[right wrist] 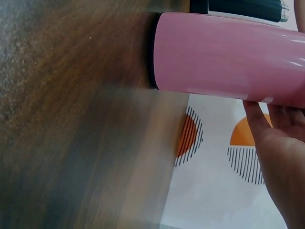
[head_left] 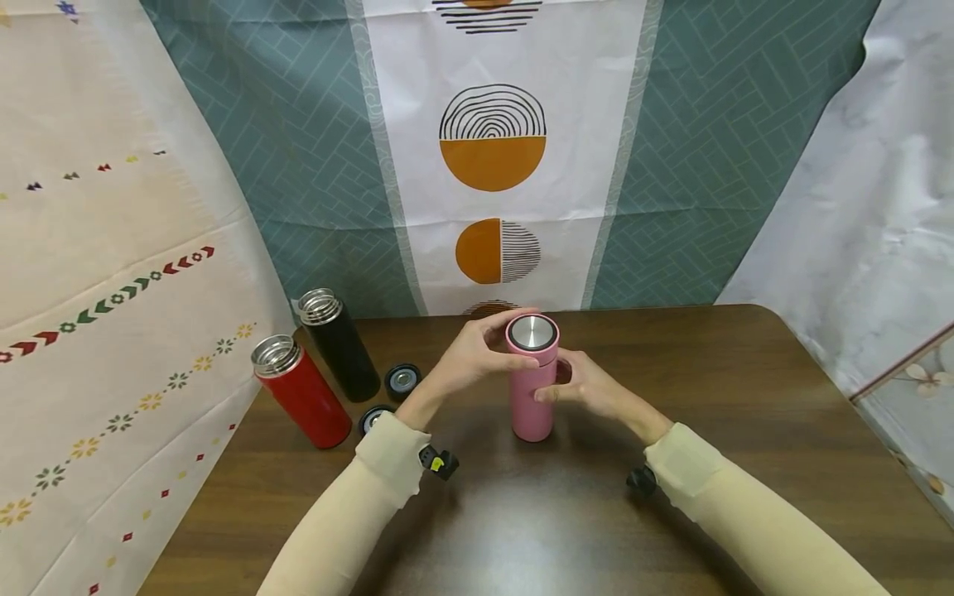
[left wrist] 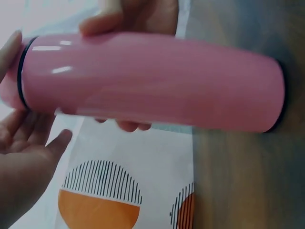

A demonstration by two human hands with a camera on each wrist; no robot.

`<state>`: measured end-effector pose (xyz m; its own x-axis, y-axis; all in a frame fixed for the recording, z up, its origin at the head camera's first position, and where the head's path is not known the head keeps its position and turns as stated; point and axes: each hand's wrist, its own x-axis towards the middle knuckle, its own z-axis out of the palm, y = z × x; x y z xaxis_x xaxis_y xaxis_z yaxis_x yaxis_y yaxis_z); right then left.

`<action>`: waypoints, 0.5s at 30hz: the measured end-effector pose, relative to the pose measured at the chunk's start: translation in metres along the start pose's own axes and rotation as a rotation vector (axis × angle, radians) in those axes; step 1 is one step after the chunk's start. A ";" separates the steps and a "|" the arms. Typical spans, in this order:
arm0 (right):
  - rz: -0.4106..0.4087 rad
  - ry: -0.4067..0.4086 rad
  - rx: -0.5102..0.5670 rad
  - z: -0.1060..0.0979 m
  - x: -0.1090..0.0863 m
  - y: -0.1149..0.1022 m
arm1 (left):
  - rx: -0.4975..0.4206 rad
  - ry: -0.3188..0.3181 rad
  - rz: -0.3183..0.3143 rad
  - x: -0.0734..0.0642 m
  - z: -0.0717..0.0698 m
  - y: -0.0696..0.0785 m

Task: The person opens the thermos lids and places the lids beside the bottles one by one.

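A pink thermos flask (head_left: 531,414) stands upright on the brown table, its pink lid (head_left: 533,333) in place with a silver disc on top. My left hand (head_left: 480,352) holds the lid from the left side, thumb across the front. Lower down, my right hand (head_left: 589,385) grips the flask's body from the right. The left wrist view shows the flask (left wrist: 157,81) lengthwise, a thin dark seam between lid and body. Only part of the right hand (right wrist: 281,157) is visible in the right wrist view, against the flask's side.
To the left stand a red flask (head_left: 307,397) and a black flask (head_left: 343,352), both without lids. Two dark round lids lie near them, one (head_left: 403,381) beside the black flask, the other (head_left: 373,419) partly behind my left forearm. A patterned cloth (head_left: 492,165) hangs behind the table.
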<state>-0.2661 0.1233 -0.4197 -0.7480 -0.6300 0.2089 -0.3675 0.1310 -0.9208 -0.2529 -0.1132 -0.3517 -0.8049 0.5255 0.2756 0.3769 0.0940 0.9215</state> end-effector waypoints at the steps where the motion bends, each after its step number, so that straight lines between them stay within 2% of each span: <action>1: 0.001 0.003 0.000 0.000 0.000 0.000 | -0.004 0.028 -0.004 -0.001 0.003 -0.001; 5: -0.012 0.011 -0.008 0.000 -0.001 0.000 | 0.004 0.169 -0.006 -0.006 0.018 -0.001; 8: -0.031 0.012 -0.007 0.000 -0.002 -0.001 | 0.069 0.287 -0.003 -0.011 0.031 0.001; 10: -0.039 0.011 -0.004 0.000 -0.002 -0.001 | 0.111 0.331 -0.016 -0.014 0.037 0.002; 12: -0.041 0.010 -0.005 -0.001 -0.002 -0.001 | 0.120 0.324 -0.024 -0.016 0.038 0.003; 15: -0.030 -0.003 -0.003 -0.001 -0.001 0.000 | 0.066 0.235 -0.037 -0.016 0.028 0.003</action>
<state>-0.2659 0.1242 -0.4195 -0.7352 -0.6358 0.2351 -0.3910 0.1145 -0.9132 -0.2263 -0.0974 -0.3610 -0.9003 0.3099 0.3056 0.3684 0.1690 0.9142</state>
